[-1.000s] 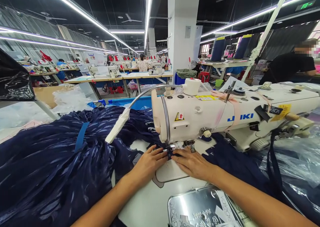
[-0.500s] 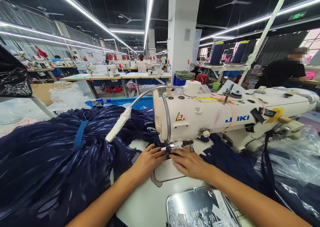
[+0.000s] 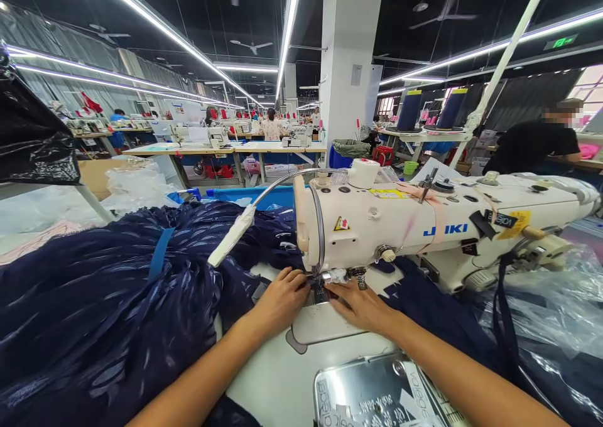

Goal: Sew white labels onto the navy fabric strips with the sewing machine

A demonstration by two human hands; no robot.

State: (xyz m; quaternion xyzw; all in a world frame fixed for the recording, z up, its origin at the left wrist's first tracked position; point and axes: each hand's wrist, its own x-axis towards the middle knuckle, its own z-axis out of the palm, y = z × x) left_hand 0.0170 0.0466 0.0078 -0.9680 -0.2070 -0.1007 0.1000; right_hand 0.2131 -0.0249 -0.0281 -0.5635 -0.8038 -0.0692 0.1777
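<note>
My left hand [image 3: 281, 301] is at the left of the sewing machine's needle area, its fingers curled on the edge of a small piece of navy fabric [image 3: 319, 294]. My right hand [image 3: 360, 304] lies to the right of the needle area, its fingers stretched toward the fabric and the thumb apart. Over both sets of fingertips sits the head of the white sewing machine [image 3: 348, 226], which hides some of them. Beneath the fabric is the machine's pale bed plate [image 3: 325, 323]. A silvery tin [image 3: 362, 383] with paper labels lies in front of my right forearm.
A large heap of navy garments [image 3: 117, 301], with a blue strip [image 3: 161, 251] across it, fills the left side. More navy cloth [image 3: 438, 308] and clear plastic [image 3: 556, 295] lie at right. A lamp on a bent metal neck [image 3: 230, 235] hangs left of the machine head.
My left fingers, flatter and more stretched before, are now more curled. More of the dark fabric shows between my hands. The camera view has shifted slightly.
</note>
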